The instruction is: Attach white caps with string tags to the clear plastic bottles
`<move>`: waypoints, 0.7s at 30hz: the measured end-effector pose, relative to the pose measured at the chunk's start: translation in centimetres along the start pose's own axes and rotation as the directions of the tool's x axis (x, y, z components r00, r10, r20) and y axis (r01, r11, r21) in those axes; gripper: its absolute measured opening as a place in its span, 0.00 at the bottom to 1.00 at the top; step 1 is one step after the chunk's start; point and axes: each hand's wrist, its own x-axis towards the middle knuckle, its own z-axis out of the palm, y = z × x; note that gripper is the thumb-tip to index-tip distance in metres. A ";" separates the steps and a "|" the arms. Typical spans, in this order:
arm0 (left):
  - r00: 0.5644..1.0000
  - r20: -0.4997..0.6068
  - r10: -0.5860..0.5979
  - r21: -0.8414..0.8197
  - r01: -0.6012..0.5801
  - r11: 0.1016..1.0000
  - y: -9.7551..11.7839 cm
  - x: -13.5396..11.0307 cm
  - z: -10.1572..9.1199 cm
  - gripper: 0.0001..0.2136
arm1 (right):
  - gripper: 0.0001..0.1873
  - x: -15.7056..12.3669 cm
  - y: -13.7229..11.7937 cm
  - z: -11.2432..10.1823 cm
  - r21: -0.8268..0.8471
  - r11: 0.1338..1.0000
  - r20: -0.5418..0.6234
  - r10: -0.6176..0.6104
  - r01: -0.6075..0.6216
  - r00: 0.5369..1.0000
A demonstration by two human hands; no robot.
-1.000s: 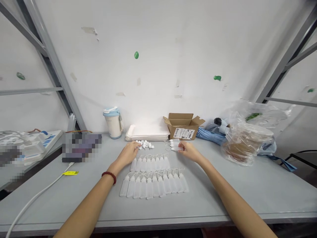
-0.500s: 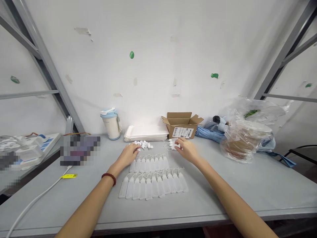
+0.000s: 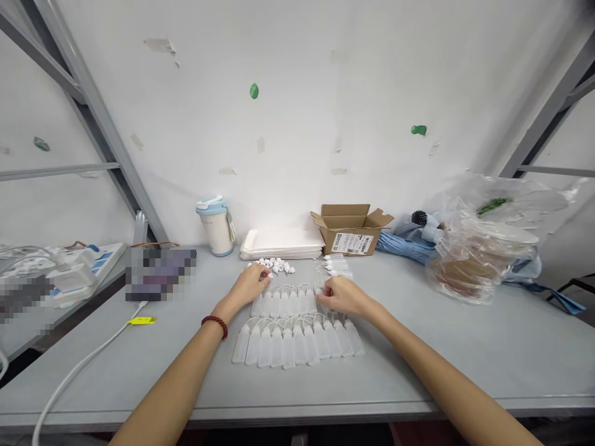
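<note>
Grey table (image 3: 297, 396), head view. Small translucent bottles lie flat in two rows, nozzles and thin white strands toward the wall: a longer front row (image 3: 300, 345) and a shorter rear row (image 3: 285, 305) just behind it. A few more loose bottles (image 3: 339, 263) lie sideways near the open cardboard box, nozzles pointing left.

Left hand (image 3: 253, 284): at the near left edge of a pile of white caps (image 3: 277, 266), behind the left end of the rear row. Thumb and forefinger are close together, with a bit of white at the tips; cannot tell whether a cap is pinched there or lies beyond. A red bead bracelet (image 3: 216, 323) circles the wrist.

Right hand (image 3: 343, 296): at the right end of the rear row, fingers curled and drawn together, knuckles up. Fingertips overlap the last bottle in view; cannot tell whether they clamp it or only touch it.

Surroundings: white flat stack (image 3: 281, 243) behind the caps, cardboard box (image 3: 353, 240) beside it, cream cup with blue lid (image 3: 217, 230) to the left, blue cloth bundle (image 3: 403, 246) and plastic-wrapped spool (image 3: 483, 266) to the right
</note>
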 end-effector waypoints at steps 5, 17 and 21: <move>0.995 -0.069 -0.076 -0.060 0.072 0.996 0.5 -0.1 -0.4 0.09 | 0.14 0.1 0.0 0.0 -0.035 0.997 -0.137 0.064 -0.070 0.989; 0.983 0.182 -0.030 -0.693 0.150 0.705 5.8 -1.7 -1.8 0.12 | 0.11 -0.8 -2.3 0.2 0.443 0.857 -0.303 -0.134 0.264 0.943; 0.978 0.161 0.135 -0.749 0.032 0.662 5.8 -1.9 -1.6 0.12 | 0.13 -1.1 -2.9 -0.1 0.568 0.782 -0.216 -0.160 0.257 0.963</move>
